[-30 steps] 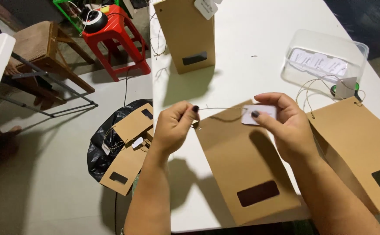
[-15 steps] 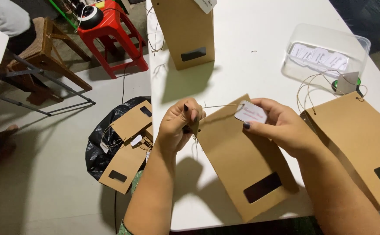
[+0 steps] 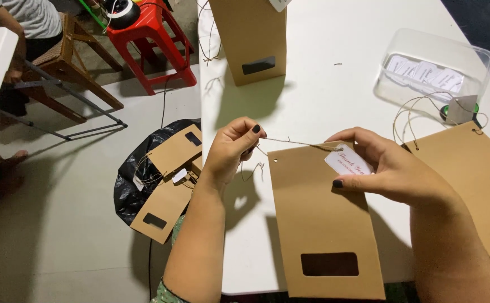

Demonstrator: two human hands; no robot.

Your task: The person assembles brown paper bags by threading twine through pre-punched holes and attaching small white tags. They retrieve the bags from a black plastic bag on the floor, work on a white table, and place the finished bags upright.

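A flat brown paper bag with a dark window lies on the white table in front of me. My left hand pinches a thin brown twine just left of the bag's top corner, near a small punched hole. My right hand presses a small white tag against the bag's top edge, and the twine runs taut between the two hands.
A second flat bag with twine lies at the right. An upright bag stands at the back. A clear plastic box holds white tags. On the floor, a black sack carries more bags. A red stool, a wooden chair and a seated person are far left.
My hands have moved apart, drawing the twine out taut to the left. The bag now lies squarer in front of me.
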